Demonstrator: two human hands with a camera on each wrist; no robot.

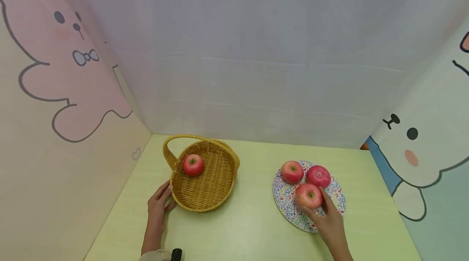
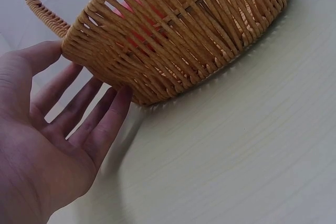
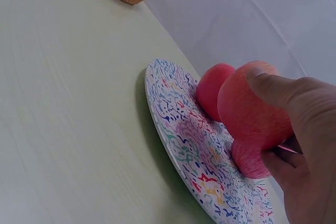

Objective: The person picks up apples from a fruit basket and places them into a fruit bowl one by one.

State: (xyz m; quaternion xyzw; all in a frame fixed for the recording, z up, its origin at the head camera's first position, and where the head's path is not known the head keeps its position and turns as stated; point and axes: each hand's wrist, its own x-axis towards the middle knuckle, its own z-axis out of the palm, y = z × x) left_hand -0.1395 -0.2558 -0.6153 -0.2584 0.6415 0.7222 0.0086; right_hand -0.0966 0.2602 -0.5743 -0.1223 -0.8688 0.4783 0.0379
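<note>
My right hand (image 1: 327,218) grips a red apple (image 1: 308,196) between thumb and fingers, above the patterned round plate (image 1: 293,217). In the right wrist view this apple (image 3: 252,111) looks raised off the plate (image 3: 178,135). Behind it, two other apples rest on the plate: a lighter red one (image 1: 292,172) and a deeper pink one (image 1: 318,176). At the left, my left hand (image 1: 158,204) touches the outer side of a wicker basket (image 1: 205,208), thumb by the rim and fingers (image 2: 107,124) fairly straight against the wall. One red apple (image 1: 193,165) sits inside the basket.
The basket's arched handle (image 1: 198,136) rises over its far side. A pale yellow-green table (image 1: 253,220) lies between basket and plate. A white cloth wall (image 1: 249,90) stands behind, with cartoon-printed panels on the left (image 1: 88,102) and right (image 1: 432,151).
</note>
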